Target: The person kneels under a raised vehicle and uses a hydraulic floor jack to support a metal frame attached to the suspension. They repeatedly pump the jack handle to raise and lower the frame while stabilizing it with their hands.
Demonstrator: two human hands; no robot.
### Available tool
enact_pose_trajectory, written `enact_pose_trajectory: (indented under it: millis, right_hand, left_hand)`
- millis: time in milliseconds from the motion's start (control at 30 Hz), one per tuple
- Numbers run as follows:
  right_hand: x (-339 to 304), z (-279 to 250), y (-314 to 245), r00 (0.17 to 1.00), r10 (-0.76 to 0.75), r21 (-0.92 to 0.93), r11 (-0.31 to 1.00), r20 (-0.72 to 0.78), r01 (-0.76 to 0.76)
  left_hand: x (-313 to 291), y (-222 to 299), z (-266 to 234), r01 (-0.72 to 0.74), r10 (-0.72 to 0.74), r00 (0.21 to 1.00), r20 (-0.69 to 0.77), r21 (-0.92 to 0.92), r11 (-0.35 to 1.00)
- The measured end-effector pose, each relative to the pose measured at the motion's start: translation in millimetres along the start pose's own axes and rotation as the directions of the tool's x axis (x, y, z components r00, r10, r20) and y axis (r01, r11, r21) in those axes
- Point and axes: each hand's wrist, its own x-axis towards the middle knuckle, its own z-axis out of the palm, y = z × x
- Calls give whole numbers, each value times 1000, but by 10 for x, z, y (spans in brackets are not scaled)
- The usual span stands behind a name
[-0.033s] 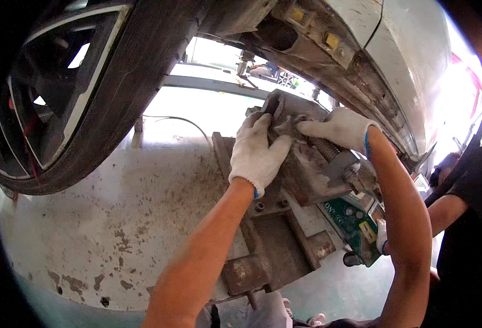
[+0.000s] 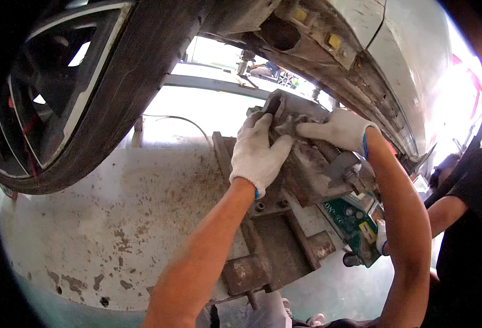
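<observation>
We are resting our left hand [image 2: 258, 156], in a white knitted glove with a blue-edged cuff, on the left side of a heavy grey-brown metal clamp [image 2: 317, 172]. Its thumb and forefinger are standing apart, but its other fingertips are bending out of clear sight, so we cannot tell whether it is gripping. We are setting our right hand [image 2: 343, 130], gloved the same way, at the clamp's upper right, its thumb pointing left across the metal toward our left thumb. Its other fingers are hiding from us, and we cannot tell how they are closing. We are seeing the clamp near the middle of the view, close beneath the car sill [image 2: 364, 101], with a thick threaded bolt [image 2: 326, 148] running just below our right hand. Nearer to us, a dark brown metal base [image 2: 284, 246] is jutting out with a channel down its middle. To the left, a pale platform [image 2: 104, 229] is showing chipped paint, and a black tyre [image 2: 137, 71] is looming above it. To the lower right, a co-worker's gloved hand [image 2: 382, 239] is appearing beside a green machine [image 2: 354, 238]; a dark sleeve [image 2: 468, 180] is showing farther out
</observation>
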Motion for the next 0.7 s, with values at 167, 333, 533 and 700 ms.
enact_pose_trajectory:
  millis: [167, 333, 533, 700]
  right_hand:
    - [229, 256, 303, 989, -23, 662, 745, 144, -80]
    - [274, 488, 510, 989, -125, 884, 468, 81, -13]
    - [283, 474, 494, 980, -110, 923, 369, 163, -112]
    - [223, 495, 455, 981, -68, 918, 369, 181, -144]
  left_hand:
    - [43, -71, -9, -66, 68, 996, -53, 30, 997]
    - [56, -106, 47, -88, 88, 994, -72, 6, 996]
    - [55, -107, 33, -83, 83, 995, -57, 0, 997]
    - [39, -97, 25, -84, 83, 994, -74, -7, 996]
